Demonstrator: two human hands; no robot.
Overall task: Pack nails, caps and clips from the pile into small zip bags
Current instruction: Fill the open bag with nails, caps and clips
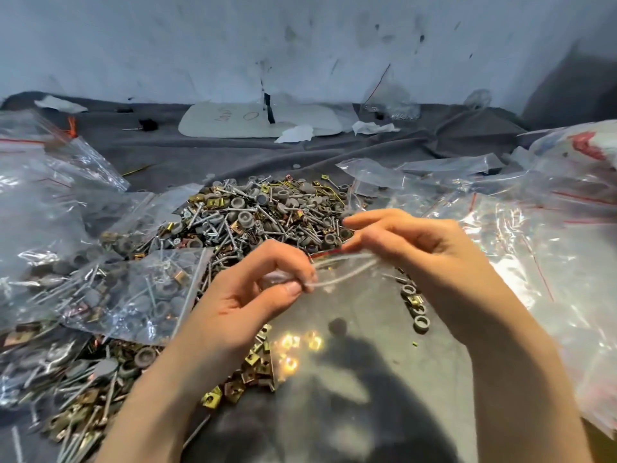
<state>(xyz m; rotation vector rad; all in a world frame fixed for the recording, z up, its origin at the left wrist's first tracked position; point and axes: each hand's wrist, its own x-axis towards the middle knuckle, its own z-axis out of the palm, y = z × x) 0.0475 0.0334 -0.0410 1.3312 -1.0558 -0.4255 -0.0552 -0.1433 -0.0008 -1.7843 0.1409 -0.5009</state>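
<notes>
A pile (267, 212) of nails, grey caps and brass clips lies on the grey cloth in the middle. In front of it I hold a small clear zip bag (350, 329) by its mouth. My left hand (260, 289) pinches the left end of the bag's rim between thumb and fingers. My right hand (410, 242) pinches the right end of the rim near its red zip line. The bag hangs down over the cloth, and several brass clips and one grey cap show through it.
Filled zip bags (133, 295) lie stacked at the left. Empty zip bags (534, 228) are heaped at the right. Loose clips (247, 375) and nails spread at the lower left. Caps (417, 315) lie beside my right wrist. A white board (233, 121) and paper scraps sit by the wall.
</notes>
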